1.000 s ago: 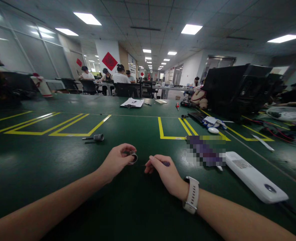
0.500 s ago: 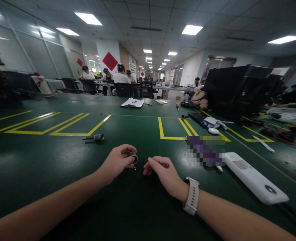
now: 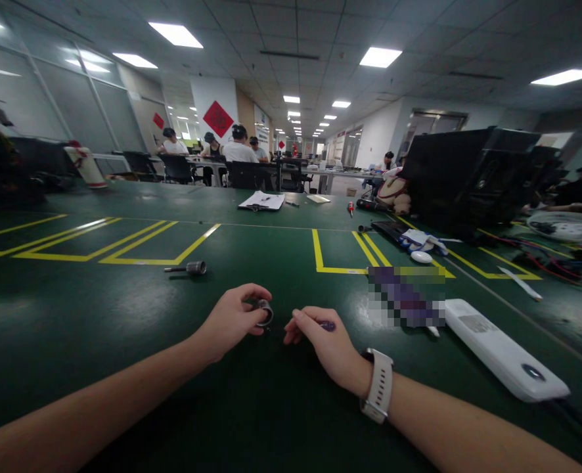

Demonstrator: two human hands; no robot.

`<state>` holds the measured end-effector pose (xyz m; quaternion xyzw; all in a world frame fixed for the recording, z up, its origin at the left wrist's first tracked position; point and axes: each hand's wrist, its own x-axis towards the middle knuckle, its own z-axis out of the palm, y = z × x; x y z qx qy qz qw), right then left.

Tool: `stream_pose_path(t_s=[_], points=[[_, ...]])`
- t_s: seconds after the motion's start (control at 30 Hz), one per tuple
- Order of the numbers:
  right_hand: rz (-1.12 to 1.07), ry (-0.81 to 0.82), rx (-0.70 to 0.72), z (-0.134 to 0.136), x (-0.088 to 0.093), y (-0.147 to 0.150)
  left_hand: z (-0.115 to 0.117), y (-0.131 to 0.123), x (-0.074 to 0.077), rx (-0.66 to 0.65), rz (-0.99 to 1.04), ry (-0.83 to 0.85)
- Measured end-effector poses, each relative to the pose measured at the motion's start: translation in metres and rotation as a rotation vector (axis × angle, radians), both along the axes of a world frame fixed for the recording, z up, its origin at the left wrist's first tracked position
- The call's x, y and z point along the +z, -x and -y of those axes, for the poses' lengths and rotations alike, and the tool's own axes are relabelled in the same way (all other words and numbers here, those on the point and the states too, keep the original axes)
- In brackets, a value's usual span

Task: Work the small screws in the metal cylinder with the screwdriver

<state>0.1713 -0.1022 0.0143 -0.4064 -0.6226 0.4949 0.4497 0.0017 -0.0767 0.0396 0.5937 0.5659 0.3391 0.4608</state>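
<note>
My left hand (image 3: 234, 318) is closed on a small metal ring (image 3: 266, 314), gripped between thumb and fingers with its opening tilted toward the right. A tiny bright piece shows just below the ring, too small to name. To the right, my right hand (image 3: 318, 335) is closed around a tool with a purple handle (image 3: 327, 325); only the rounded handle end shows, and its tip is hidden by the fingers. A gap separates the two hands, both low over the green table. Beyond my left hand lies a metal cylinder with a thin shaft (image 3: 190, 268).
A white power strip (image 3: 502, 348) and a pixelated purple item (image 3: 404, 295) lie right of my right hand. Farther back are a clipboard (image 3: 261, 201), a red screwdriver (image 3: 351, 208), a white oval item (image 3: 422, 257) and a black computer case (image 3: 468, 177). Yellow tape marks the table (image 3: 123, 328).
The small bright piece below the ring shows less than before, and the ring looks slightly turned. Both hands keep their grip; the whole view has shifted a little.
</note>
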Motion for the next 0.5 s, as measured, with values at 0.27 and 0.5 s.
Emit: stream_pose_path(t_s=[0.27,0.5], points=[[0.071,-0.027,-0.019,0.001,-0.004,0.001,0.0,-0.001,0.0,-0.013,0.027,0.017],[0.17,0.069,-0.11,-0.01,0.002,-0.001,-0.001,0.0,0.005,0.047,0.044,-0.029]])
